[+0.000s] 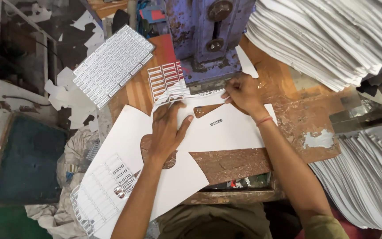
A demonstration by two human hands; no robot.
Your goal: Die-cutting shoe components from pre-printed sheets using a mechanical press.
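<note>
left hand (166, 128) flat on white sheet (226, 128), right hand (242, 93) pinching its edge

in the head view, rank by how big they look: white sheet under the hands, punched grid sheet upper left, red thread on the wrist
1. White sheet
2. Punched grid sheet, clearly smaller
3. Red thread on the right wrist, far the smallest

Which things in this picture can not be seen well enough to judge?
All in the head view:
- The blue machine: its top is cut off by the upper edge.
- The white sheet: its far edge is hidden under the machine.
- The right hand: its fingertips cover the sheet below them.
- The paper stacks: cut off by the right edge.
</note>
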